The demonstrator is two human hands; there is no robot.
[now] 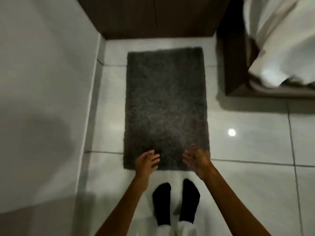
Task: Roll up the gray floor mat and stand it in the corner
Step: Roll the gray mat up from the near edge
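The gray floor mat lies flat and unrolled on the white tiled floor, its long side running away from me. My left hand hovers over the mat's near left corner, fingers spread and empty. My right hand is held over the near right corner, also with fingers apart and holding nothing; it is slightly blurred. Both arms reach down from the bottom of the view. My feet in black socks stand just behind the mat's near edge.
A white wall runs along the left. A dark wooden wardrobe closes off the far end, forming a corner with the wall at far left. A bed with white bedding on a dark frame stands at the right.
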